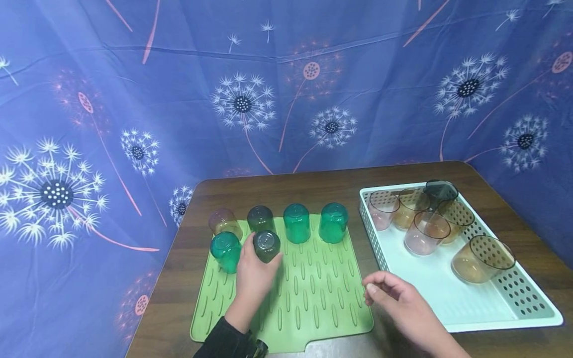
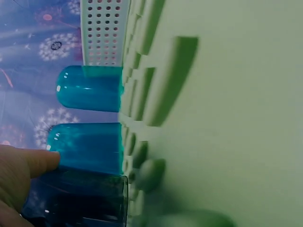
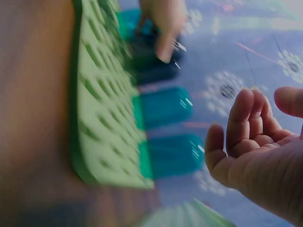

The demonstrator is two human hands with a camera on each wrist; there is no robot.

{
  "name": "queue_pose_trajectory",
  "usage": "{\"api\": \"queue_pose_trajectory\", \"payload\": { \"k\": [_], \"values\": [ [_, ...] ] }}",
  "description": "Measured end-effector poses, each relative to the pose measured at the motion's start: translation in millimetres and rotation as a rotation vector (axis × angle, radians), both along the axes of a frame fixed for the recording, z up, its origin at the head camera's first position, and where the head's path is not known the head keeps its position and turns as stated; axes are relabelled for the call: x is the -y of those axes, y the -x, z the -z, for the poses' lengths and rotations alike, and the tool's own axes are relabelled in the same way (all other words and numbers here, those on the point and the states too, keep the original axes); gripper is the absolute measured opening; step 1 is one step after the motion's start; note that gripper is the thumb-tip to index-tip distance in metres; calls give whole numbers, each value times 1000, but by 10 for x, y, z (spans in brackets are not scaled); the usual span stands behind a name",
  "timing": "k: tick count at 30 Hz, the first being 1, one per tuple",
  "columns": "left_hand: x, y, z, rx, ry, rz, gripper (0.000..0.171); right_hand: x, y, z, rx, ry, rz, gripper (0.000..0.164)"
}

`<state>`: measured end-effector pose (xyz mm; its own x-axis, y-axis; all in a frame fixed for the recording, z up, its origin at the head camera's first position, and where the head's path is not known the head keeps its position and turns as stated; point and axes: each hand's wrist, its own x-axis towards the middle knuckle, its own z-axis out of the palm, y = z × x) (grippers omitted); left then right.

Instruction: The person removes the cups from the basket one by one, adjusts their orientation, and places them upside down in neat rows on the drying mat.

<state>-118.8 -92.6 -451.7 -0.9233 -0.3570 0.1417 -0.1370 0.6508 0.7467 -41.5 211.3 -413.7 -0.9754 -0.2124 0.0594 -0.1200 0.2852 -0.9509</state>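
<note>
With thumb and fingers around its sides, my left hand [image 1: 256, 276] grips an upside-down dark grey cup [image 1: 267, 246] over the green ridged mat [image 1: 309, 298]. A green cup [image 1: 226, 252] stands upside down just left of that hand. Behind is a row of upturned cups: a pinkish-amber cup [image 1: 225, 222], another dark grey cup [image 1: 260, 220] and two green ones. In the left wrist view the held dark cup [image 2: 85, 201] has its rim close to the mat. My right hand [image 1: 398, 303] holds nothing, its fingers loosely curled between the mat and a white basket [image 1: 506, 325].
Inside the basket on the right are several clear tinted cups, among them a tipped amber cup [image 1: 481, 261], a pink cup [image 1: 425, 236] and a dark cup [image 1: 440, 191]. A brown wooden table [image 1: 163, 298] lies under everything, with a blue dandelion-print cloth [image 1: 286, 124] behind.
</note>
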Motion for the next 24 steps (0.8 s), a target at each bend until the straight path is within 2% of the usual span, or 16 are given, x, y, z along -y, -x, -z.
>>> {"api": "queue_pose_trajectory", "payload": {
  "k": [3,5,7,9,12,15,19,24],
  "values": [
    [3,24,18,10,-5,-19,90,-231,57,-103,-201,-297,232,15],
    [7,33,25,13,2,-33,90,-435,120,-165,-274,-497,402,20],
    [9,35,30,22,15,-40,90,-660,198,-190,-292,-645,533,31],
    [9,32,36,28,34,-39,91,-873,271,-183,-235,-734,596,42],
    [13,6,32,40,65,-35,92,-1115,358,-129,-72,-829,587,56],
    [8,-38,11,35,74,-24,95,-1247,412,-55,27,-876,537,60],
    [-7,-106,-41,-20,74,-11,96,-1316,444,4,55,-935,523,50],
    [-37,-200,-137,-126,63,28,91,-1377,450,4,159,-996,524,31]
  ]
}}
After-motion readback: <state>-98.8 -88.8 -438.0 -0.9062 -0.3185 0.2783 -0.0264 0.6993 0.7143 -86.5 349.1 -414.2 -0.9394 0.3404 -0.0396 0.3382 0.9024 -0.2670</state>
